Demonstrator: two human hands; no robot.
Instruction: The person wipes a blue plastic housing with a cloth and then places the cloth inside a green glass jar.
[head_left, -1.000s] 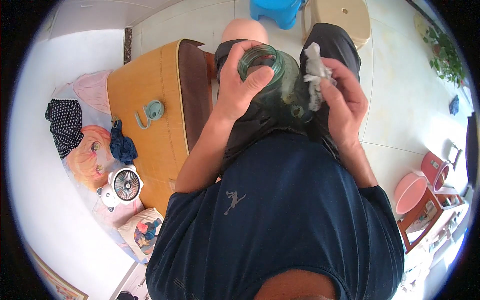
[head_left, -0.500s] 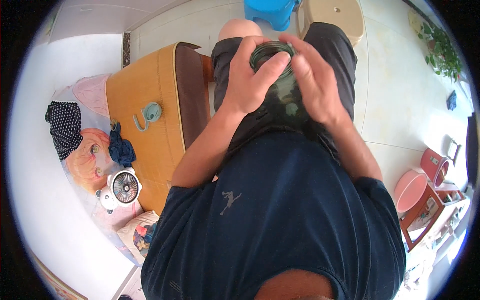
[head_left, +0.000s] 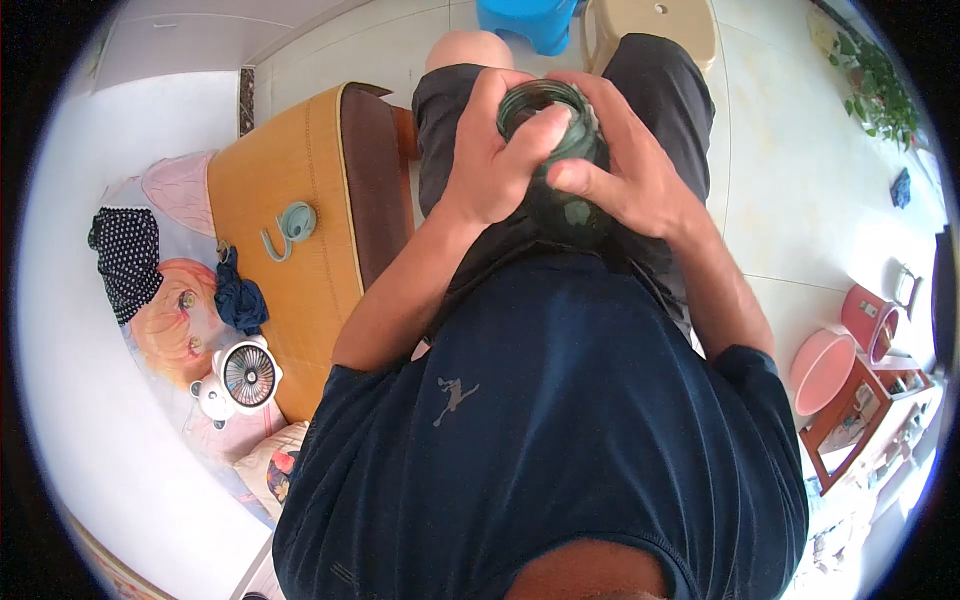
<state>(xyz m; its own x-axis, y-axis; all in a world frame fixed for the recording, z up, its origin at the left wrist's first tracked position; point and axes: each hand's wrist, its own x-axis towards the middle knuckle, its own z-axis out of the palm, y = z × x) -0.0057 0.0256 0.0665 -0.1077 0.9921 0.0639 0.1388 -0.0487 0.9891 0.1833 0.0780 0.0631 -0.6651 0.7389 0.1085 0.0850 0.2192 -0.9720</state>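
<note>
A dark green glass jar [head_left: 575, 215] with a ridged, uncovered round mouth stands over my lap, its mouth tipped up toward me. My left hand [head_left: 490, 165] grips its left side, the thumb lying over the rim. My right hand [head_left: 645, 170] wraps the right side, fingers behind the rim and thumb across the jar's front. Something small and whitish shows by the right fingers at the rim; I cannot make out what it is. The jar's far side is hidden by my fingers.
On my left is a bed with a tan mat [head_left: 285, 140], holding a pale green coiled strap [head_left: 300, 220], dark blue cloth [head_left: 240, 295] and a white fan [head_left: 248, 375]. Ahead stand a blue stool [head_left: 530, 20] and a beige stool [head_left: 655, 35]. A pink basin [head_left: 822, 372] is at right.
My right thumb has moved down from the rim onto the jar's front. The left thumb has shifted slightly left and down at the mouth. The jar remains between both hands.
</note>
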